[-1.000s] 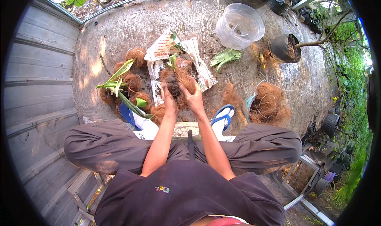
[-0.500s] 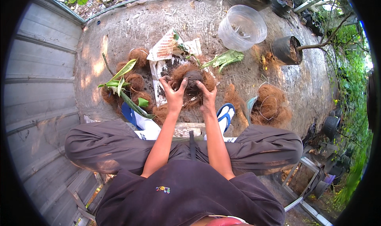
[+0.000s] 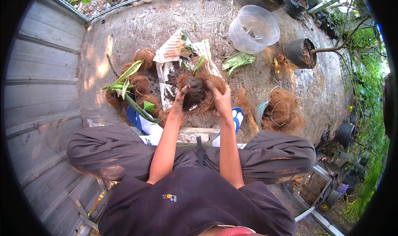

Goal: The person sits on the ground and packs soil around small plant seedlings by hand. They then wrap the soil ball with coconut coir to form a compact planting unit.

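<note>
We sit low with knees spread, dark grey trousers and a dark shirt filling the near edge, blue-and-white sandals (image 3: 237,116) planted on the rough concrete floor (image 3: 232,29). Both forearms reach forward to a dark, rounded root ball wrapped in shaggy brown coconut fibre (image 3: 198,93), held just above the torn printed paper sack (image 3: 174,53) spread flat on the ground.

Half a second ago our 2 hands sat wider on the fibre bundle; 1 second ago they were lower and closer together. Now the left hand (image 3: 179,101) cups the ball's left side, fingers curled against it, while the right hand (image 3: 219,97) is closed over the fibre on the right, pressing it in. We judge the wrapping is being tightened around the dark core, and it looks partly covered only.

The fibre is wiry, loose and rust-brown; the core looks damp and crumbly. To the left lie strappy green leafy cuttings with fibre-bound bases (image 3: 128,87). To the right sits a loose mound of coconut fibre (image 3: 282,111). Farther out are a clear, ribbed plastic pot (image 3: 253,29) tipped on its side, and a black plastic nursery pot (image 3: 299,53) holding a bare stem.
</note>
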The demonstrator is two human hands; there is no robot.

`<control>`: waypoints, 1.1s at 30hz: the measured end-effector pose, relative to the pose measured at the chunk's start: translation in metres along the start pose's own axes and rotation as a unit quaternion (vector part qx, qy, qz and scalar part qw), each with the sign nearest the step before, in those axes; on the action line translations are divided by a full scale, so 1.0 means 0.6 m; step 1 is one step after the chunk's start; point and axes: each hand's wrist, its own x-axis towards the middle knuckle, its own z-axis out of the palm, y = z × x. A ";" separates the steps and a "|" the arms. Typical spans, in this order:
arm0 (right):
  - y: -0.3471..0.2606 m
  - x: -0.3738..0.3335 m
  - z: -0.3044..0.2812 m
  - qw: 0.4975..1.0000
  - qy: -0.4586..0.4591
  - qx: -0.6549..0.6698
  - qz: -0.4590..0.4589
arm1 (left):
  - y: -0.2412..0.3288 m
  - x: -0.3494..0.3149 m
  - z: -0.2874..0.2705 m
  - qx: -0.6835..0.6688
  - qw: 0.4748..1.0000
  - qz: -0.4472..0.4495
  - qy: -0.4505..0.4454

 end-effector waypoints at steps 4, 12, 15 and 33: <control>0.001 0.003 -0.022 0.985 0.105 0.056 0.122 | 0.005 0.006 -0.007 -0.074 0.997 0.002 0.018; 0.005 0.010 -0.014 0.988 0.125 0.070 0.060 | 0.023 0.010 0.022 -0.144 0.986 0.023 0.078; 0.019 -0.002 0.015 0.993 0.103 -0.011 0.053 | -0.001 0.020 0.004 -0.089 0.992 0.022 0.090; 0.062 -0.001 0.064 0.966 0.038 -0.141 -0.212 | -0.028 -0.025 0.074 0.178 0.954 0.242 0.017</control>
